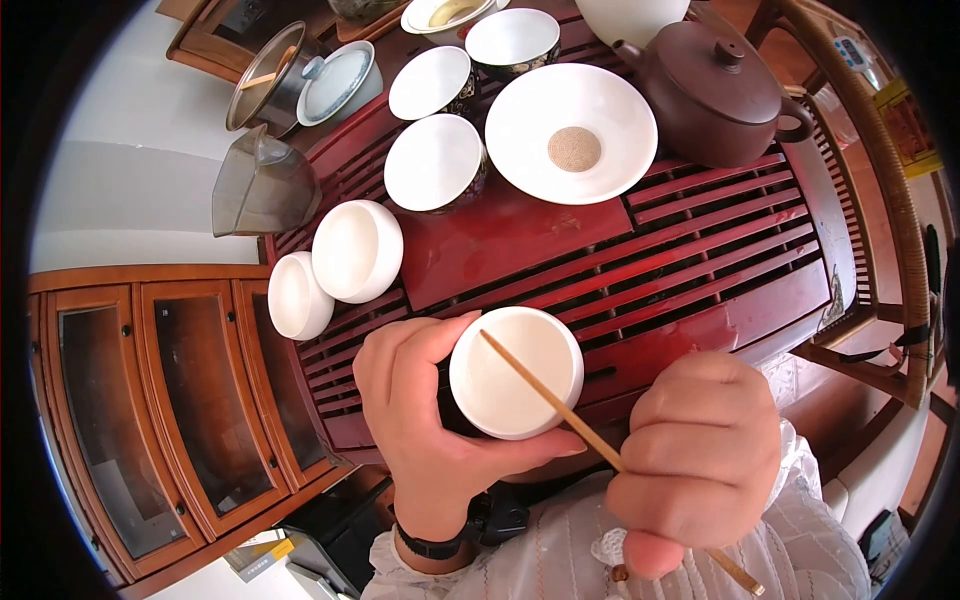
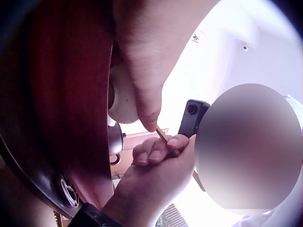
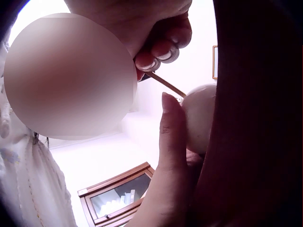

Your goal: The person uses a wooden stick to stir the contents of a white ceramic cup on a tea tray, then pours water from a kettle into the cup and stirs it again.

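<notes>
My left hand [image 1: 425, 410] curls round a small white cup [image 1: 490, 395] at the near edge of the tea tray, its mouth facing up toward the head camera. A thin wooden stick [image 1: 540, 387] slants across the cup's mouth, its narrow tip over the far-left part. The stick's other end is gripped in the fist of my right hand [image 1: 700, 450] and juts out below it near the white sleeve. In the right wrist view, the stick [image 3: 165, 84] runs from the curled fingers to the cup [image 3: 199, 120]. The left thumb [image 3: 171, 127] lies along the cup's side.
The slatted red tea tray [image 1: 690, 250] carries a brown teapot [image 1: 715, 95], a wide white bowl [image 1: 520, 150] with a tan strainer disc, several white-lined cups [image 1: 435, 160] and two white cups [image 1: 358, 250]. A glass pitcher [image 1: 262, 185] stands left. A wooden cabinet [image 1: 190, 400] is beyond.
</notes>
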`<state>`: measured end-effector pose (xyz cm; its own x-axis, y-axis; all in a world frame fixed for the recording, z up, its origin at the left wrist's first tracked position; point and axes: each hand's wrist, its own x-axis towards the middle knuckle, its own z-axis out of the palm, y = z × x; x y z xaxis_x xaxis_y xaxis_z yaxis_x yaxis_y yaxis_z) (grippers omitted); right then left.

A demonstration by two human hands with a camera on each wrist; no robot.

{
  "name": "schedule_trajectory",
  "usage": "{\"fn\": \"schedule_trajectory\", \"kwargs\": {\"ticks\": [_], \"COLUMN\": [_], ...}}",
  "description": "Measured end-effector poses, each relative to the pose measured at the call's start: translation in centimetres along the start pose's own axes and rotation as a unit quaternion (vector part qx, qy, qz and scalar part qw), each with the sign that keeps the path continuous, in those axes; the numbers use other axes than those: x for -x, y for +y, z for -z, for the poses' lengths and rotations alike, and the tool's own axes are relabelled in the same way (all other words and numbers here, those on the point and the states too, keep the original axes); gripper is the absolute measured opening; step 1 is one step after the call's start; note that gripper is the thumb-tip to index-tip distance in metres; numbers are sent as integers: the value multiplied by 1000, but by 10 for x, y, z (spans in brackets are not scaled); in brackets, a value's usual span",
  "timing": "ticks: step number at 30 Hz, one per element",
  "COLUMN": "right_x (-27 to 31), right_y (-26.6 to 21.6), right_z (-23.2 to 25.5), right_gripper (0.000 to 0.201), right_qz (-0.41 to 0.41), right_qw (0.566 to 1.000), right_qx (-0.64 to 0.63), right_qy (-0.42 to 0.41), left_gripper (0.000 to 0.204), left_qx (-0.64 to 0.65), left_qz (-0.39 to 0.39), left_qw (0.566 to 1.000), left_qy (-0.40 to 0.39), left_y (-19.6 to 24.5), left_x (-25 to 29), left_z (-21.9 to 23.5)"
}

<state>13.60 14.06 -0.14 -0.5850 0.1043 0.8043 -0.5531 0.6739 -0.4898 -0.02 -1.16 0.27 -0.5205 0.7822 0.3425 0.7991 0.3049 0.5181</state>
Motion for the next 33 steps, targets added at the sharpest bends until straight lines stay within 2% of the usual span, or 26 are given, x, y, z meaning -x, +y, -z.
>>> {"fn": "schedule_trajectory", "kwargs": {"ticks": [2, 8, 10, 11, 13, 14, 19, 23, 25, 33], "right_x": [0, -2, 0, -1, -3, -2, -1, -2, -1, -2], "right_y": [0, 3, -2, 1, 9, 7, 1, -3, -5, -5], "right_z": [0, -3, -5, -5, -4, -4, -5, -8, -9, -6], "right_gripper": [45, 45, 44, 44, 44, 44, 45, 45, 46, 45], "right_qz": [-22, 41, -20, -20, 65, 65, 13, 29, -18, -17], "right_qw": [1000, 999, 999, 999, 998, 998, 1000, 999, 999, 1000], "right_qx": [7, -7, 23, 23, -11, -11, 1, 7, 25, 8], "right_qy": [5, -7, 27, 27, 2, 2, 18, 14, 39, 20], "left_gripper": [87, 87, 86, 86, 86, 86, 87, 86, 87, 90], "left_qx": [-5, 2, 7, 7, -1, -1, 7, 1, 0, -26], "left_qz": [1, 2, 2, 2, 2, 2, 10, 0, 1, -21], "left_qw": [1000, 1000, 1000, 1000, 1000, 1000, 1000, 1000, 1000, 999], "left_qy": [-5, 2, 0, 0, -7, -8, -2, -7, 2, 17], "left_y": [0, -1, -1, -1, 1, 1, 0, -1, -1, -8], "left_x": [0, 1, 1, 0, 0, 0, 0, 0, 0, 1], "left_z": [0, 0, 0, 0, 1, 1, 0, 0, -1, -5]}}
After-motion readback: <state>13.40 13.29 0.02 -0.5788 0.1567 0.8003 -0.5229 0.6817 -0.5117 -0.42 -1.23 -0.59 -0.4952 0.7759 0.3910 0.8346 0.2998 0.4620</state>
